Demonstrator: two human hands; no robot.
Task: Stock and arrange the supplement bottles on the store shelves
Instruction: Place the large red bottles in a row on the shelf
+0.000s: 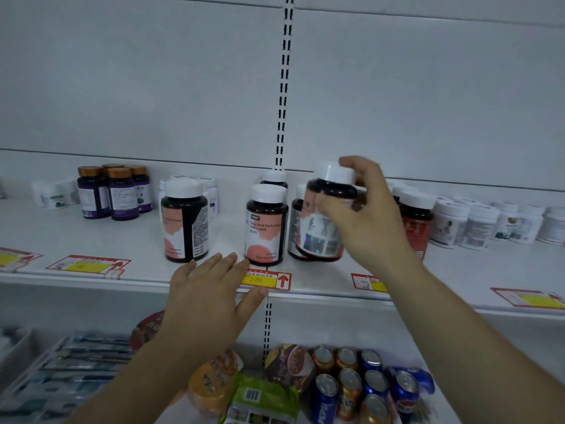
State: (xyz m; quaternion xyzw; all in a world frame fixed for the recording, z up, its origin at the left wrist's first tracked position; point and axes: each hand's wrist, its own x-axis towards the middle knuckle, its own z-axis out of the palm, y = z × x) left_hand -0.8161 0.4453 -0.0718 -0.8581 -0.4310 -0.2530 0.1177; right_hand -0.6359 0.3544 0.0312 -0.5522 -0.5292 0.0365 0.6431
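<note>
Nearest, on the lower shelf, a cluster of blue and orange drink cans (pixel 367 381) is standing upright beside a green crinkled snack packet (pixel 263 396) and round-lidded tubs.

Above them, the left hand (pixel 208 298) is lying flat with straight, spread fingers on the front lip of the white metal shelf (pixel 91 278). It is holding nothing, and its thumb is reaching over the red and yellow price tag (pixel 265 280). Its fingertips are sitting just in front of a dark brown supplement bottle with a white cap and pink label (pixel 266 228), which is standing upright at the shelf front.

To the right, the right hand (pixel 367 221) is gripping a matching dark bottle, label turned sideways (pixel 321 228), with the thumb pressing the label and the fingers curling behind the white cap. This bottle is tilting slightly; whether its base is touching the shelf cannot be told. A further dark bottle (pixel 295 221) is half hidden just behind it.

A third pink-labelled bottle (pixel 185 221) is standing upright well to the left, turned partly sideways. A red-labelled dark bottle (pixel 415 221) is standing just right of the right hand.

Farther back, purple-labelled bottles with copper caps (pixel 119 194) are grouping at the left, and low white jars (pixel 477 221) are lining the right.
</note>
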